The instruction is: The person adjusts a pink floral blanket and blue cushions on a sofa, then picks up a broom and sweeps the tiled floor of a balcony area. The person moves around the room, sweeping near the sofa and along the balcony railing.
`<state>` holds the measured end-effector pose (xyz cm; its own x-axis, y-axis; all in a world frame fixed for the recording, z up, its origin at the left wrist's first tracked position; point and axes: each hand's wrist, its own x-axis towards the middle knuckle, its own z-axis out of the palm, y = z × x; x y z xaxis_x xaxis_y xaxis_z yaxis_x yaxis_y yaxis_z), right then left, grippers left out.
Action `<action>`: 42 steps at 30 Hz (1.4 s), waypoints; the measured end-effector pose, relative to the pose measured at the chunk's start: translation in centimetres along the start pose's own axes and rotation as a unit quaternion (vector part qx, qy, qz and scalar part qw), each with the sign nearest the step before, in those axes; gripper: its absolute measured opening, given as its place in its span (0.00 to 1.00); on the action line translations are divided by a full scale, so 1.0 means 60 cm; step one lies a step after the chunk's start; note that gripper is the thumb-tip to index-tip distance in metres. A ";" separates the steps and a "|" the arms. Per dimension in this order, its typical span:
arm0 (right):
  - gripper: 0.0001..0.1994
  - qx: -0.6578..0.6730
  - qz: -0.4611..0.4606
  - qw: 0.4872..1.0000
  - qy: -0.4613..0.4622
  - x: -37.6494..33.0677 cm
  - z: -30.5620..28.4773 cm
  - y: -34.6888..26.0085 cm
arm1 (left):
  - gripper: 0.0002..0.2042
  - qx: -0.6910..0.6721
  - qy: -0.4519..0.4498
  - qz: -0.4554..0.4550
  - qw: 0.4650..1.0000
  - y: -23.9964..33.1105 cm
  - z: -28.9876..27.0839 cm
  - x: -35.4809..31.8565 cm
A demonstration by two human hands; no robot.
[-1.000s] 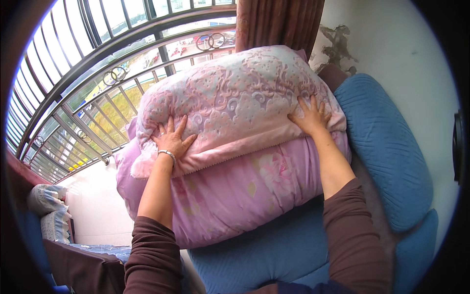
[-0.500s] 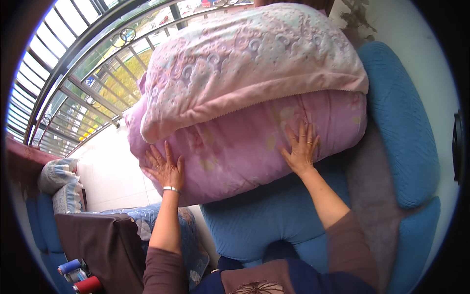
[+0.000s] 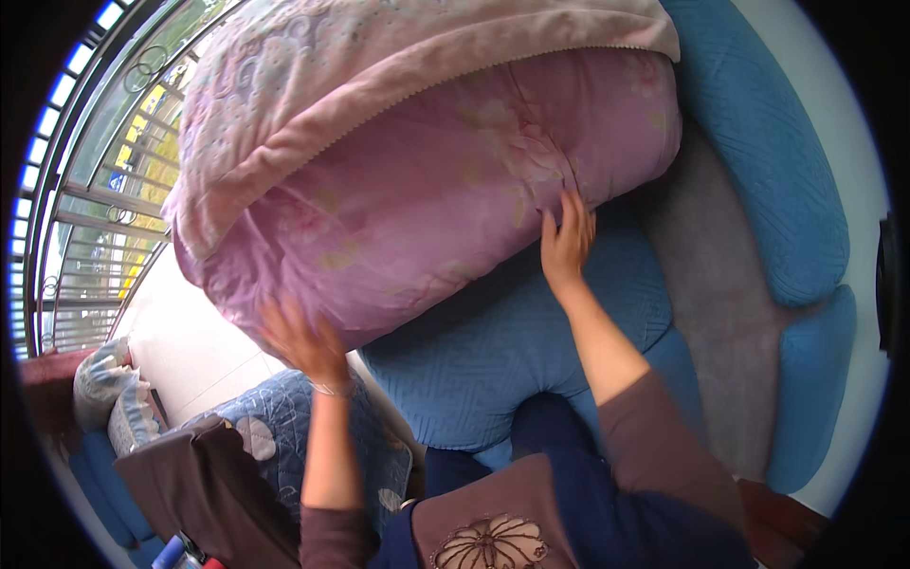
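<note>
A thick pink floral quilt [image 3: 408, 199], rolled or folded into a large bulging bundle, rests partly on a blue padded seat [image 3: 493, 351]. Over its far side lies a pale plush blanket [image 3: 313, 85] with a pink border. My left hand [image 3: 305, 339], blurred by motion, is at the quilt's near left edge with its fingers apart. At the near edge, right of the middle, my right hand [image 3: 569, 242] touches the quilt, fingers slightly bent and apart. Neither hand visibly grips the fabric.
Blue sofa cushions [image 3: 758, 142] line the right side beside a grey seat surface [image 3: 706, 313]. A metal railing [image 3: 104, 228] stands at far left. At lower left are a blue quilted cover [image 3: 284, 427], a brown cloth [image 3: 204, 493] and a blue thread spool [image 3: 169, 552].
Both hands have slid off the quilt's front face to its near edge. The view has shifted, and the bundle now sits higher and further left in the picture.
</note>
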<state>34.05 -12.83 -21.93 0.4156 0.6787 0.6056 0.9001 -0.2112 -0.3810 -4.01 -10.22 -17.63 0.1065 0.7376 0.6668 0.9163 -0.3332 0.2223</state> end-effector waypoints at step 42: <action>0.33 -0.244 0.236 0.820 -0.461 -0.234 -0.049 0.117 | 0.31 0.085 -0.374 0.074 0.921 0.034 0.141 -0.331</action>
<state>34.92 -25.90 -31.02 0.6600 0.6360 -0.4000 0.7058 -0.7073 0.0399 -1.02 -20.57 -36.43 0.4127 0.9108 -0.0088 0.9108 -0.4126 0.0108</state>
